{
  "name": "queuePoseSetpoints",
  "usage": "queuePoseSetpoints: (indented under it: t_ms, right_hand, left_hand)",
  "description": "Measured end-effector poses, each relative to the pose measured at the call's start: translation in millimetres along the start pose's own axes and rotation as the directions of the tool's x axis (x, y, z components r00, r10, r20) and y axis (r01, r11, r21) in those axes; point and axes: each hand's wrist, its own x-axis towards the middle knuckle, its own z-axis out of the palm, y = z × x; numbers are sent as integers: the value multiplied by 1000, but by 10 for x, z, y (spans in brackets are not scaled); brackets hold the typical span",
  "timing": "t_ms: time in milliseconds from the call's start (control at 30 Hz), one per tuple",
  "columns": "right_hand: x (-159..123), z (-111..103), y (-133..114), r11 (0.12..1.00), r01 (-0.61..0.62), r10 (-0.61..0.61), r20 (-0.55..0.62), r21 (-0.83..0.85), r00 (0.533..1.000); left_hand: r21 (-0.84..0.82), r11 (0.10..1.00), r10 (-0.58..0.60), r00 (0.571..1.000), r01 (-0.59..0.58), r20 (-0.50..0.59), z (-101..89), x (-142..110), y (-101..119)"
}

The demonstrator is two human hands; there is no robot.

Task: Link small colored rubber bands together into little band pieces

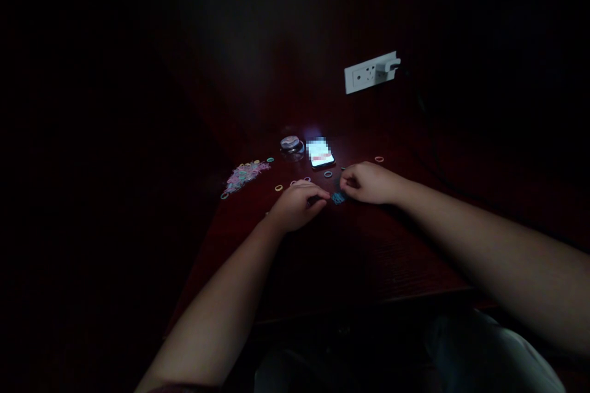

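My left hand (297, 206) is over the dark red table, its thumb and fingertips drawn together beside a small cluster of blue elastic bands (338, 198). Whatever its fingertips may hold is too small and dark to see. On the cluster's other side, my right hand (371, 183) has its fingers curled in a pinch, and their contents are hidden. Just behind the hands lies a single bluish band (328, 174). A yellow band (279, 188) rests left of it, and pinkish bands (307, 179) show partly behind my left hand.
A phone with a lit screen (321, 152) stands at the back, next to a round clear container (292, 146). Mixed coloured bands form a heap (244, 177) at left. One reddish band (379, 159) lies at right. A wall socket (371, 72) holds a plug with a dark cable.
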Motion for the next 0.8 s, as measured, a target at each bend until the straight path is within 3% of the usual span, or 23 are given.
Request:
queuePoseSetpoints:
  t_ms: [167,300,800]
  right_hand:
    - [13,3,16,998,-8,12,58,-65,998]
    - [14,14,6,995,-21,29,79,-100,996]
    - [21,59,-43,995,-61,69,106,-77,992]
  left_hand:
    - [32,997,70,995,-73,73,13,3,-4]
    - [66,996,57,990,-66,127,23,-5,-19]
    - [50,998,34,985,-43,170,45,-13,2]
